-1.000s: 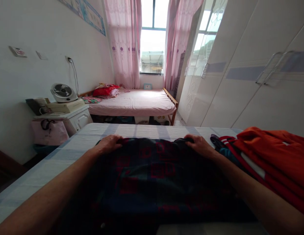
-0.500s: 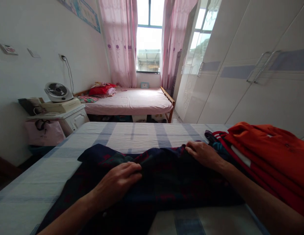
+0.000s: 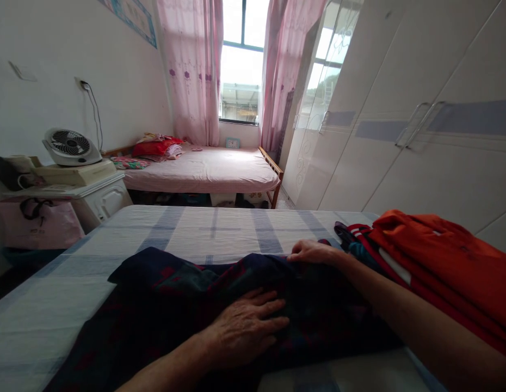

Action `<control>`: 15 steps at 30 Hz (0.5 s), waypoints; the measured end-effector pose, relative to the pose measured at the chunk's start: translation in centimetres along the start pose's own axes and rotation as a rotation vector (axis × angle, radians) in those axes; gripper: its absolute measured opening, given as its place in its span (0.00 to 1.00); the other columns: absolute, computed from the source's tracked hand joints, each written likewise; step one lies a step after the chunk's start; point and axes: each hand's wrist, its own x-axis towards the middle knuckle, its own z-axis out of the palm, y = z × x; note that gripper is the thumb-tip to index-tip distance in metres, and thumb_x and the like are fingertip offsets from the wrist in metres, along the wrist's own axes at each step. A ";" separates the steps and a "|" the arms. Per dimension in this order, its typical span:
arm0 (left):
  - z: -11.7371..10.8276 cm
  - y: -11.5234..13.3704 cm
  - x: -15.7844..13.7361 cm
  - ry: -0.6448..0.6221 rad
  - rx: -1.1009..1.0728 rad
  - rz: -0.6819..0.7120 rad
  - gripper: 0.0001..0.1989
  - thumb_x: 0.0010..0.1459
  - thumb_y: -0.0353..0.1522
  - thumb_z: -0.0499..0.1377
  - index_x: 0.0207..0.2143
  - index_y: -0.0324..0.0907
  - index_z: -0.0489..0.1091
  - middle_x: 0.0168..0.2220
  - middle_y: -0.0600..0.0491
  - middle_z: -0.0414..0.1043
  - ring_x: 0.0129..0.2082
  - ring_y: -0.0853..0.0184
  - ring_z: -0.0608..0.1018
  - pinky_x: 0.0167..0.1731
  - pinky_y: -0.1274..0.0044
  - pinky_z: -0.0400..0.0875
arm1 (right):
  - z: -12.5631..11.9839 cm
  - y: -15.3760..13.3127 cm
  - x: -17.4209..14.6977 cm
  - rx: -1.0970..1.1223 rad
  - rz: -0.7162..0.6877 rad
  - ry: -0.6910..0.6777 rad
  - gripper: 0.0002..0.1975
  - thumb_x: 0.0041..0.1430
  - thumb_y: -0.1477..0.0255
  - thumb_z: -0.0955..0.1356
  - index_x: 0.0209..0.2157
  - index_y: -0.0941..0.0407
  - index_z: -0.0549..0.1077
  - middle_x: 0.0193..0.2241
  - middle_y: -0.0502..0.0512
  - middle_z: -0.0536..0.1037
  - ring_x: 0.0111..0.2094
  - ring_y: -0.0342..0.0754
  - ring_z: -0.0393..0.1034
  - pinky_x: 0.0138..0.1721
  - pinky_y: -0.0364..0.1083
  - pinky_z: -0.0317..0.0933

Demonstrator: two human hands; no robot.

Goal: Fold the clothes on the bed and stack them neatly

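Note:
A dark navy garment with red and green patches [image 3: 155,310] lies spread and creased across the near bed; its exact kind does not show. My left hand [image 3: 248,324] rests flat on the middle of it, fingers spread. At the garment's far edge, my right hand [image 3: 312,251] pinches the cloth between thumb and fingers. Just right of that hand is a stack of folded clothes [image 3: 436,245], orange on top with red layers beneath.
The near bed has a blue-and-white checked sheet [image 3: 196,223]. Beyond it stands a second bed with a pink sheet [image 3: 220,166]. A fan [image 3: 71,146] sits on a white cabinet [image 3: 108,198] at left. White wardrobes [image 3: 383,125] line the right side.
My left hand has slid right and nearer me, its fingers now spreading flat on the cloth. My right hand has shifted left along the far edge. The view has turned slightly right.

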 end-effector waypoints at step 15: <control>-2.6 0.9 -1.7 0.081 0.079 -0.243 0.20 0.58 0.27 0.52 0.53 0.45 0.63 0.57 0.48 0.64 0.50 0.62 0.72 0.49 0.71 0.69 | 0.9 -2.1 -3.7 0.854 0.234 0.085 0.10 0.51 0.65 0.67 0.33 0.56 0.71 0.25 0.51 0.76 0.25 0.46 0.70 0.27 0.45 0.68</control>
